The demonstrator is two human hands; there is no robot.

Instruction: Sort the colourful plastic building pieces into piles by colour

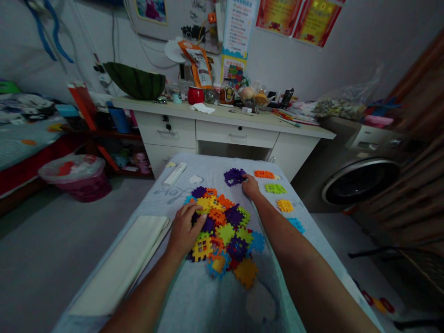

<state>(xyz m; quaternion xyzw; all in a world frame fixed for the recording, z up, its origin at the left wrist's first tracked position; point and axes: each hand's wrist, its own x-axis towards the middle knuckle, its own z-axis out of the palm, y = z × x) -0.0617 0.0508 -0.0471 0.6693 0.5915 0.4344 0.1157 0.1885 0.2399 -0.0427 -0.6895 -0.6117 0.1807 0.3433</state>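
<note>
A heap of interlocking plastic blocks (225, 233) in purple, orange, yellow, green, blue and red lies on the cloth-covered table. My left hand (183, 229) rests on the heap's left side, its fingers stretched and the thumb apart, touching the blocks. Farther away, my right hand (251, 188) grips the right edge of a purple block cluster (235, 176) with bent fingers. To the right of that hand, small groups sorted by colour form a column: orange blocks (264, 174), green blocks (275, 188), yellow blocks (285, 206) and blue blocks (296, 225), the last partly behind my forearm.
A white remote-like object (175, 174) and a folded pale cloth (121, 263) lie along the table's left side. Beyond stands a white desk (166, 129) carrying a cut watermelon (137, 82) and jars. A washing machine (357, 162) is at right, a pink bin (78, 180) at left.
</note>
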